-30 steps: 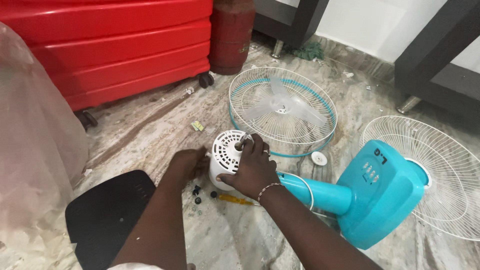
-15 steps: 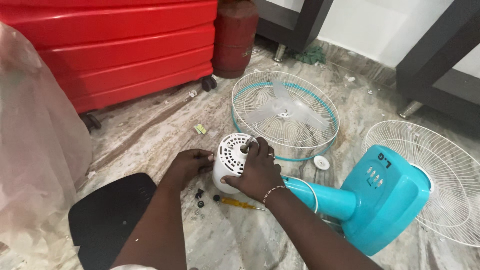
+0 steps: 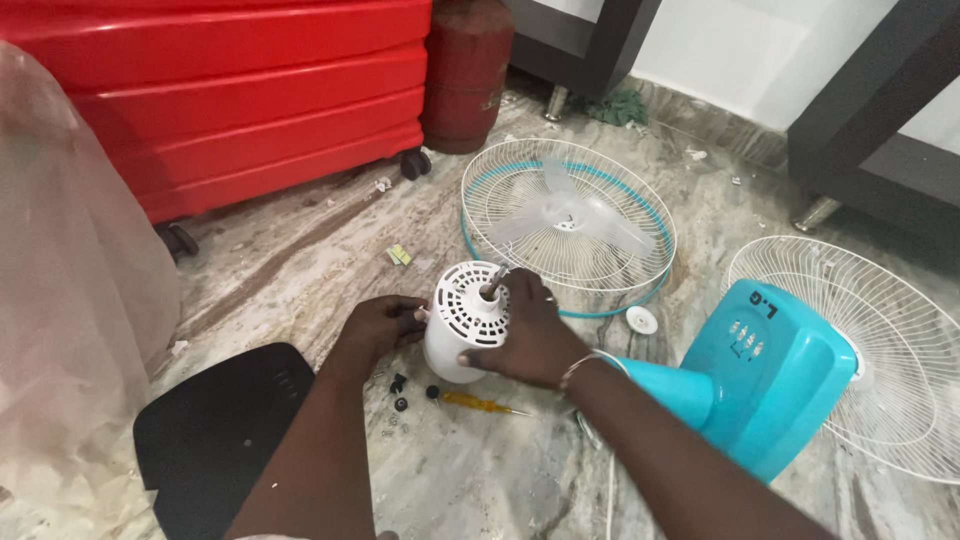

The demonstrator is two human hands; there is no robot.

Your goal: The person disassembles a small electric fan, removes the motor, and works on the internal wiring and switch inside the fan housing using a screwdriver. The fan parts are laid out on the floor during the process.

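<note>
A white fan motor housing (image 3: 462, 322) with vent slots and a metal shaft sticking up lies on the marble floor. My right hand (image 3: 525, 335) is wrapped over its right side, fingers by the shaft. My left hand (image 3: 380, 325) presses against its left side. The housing joins a turquoise neck and base (image 3: 770, 385). A yellow-handled screwdriver (image 3: 480, 404) and small black screws (image 3: 398, 392) lie on the floor just below the housing.
A white wire guard with a turquoise rim and a clear blade (image 3: 568, 222) lies beyond the motor. A second white guard (image 3: 880, 350) lies at the right. Behind are a red container on wheels (image 3: 240, 110), a red cylinder (image 3: 465, 70), a black pad (image 3: 215, 435) and plastic sheeting (image 3: 70, 300).
Both hands stay on the motor housing with barely any shift. The camera has moved slightly, so the scene sits a little differently in view.
</note>
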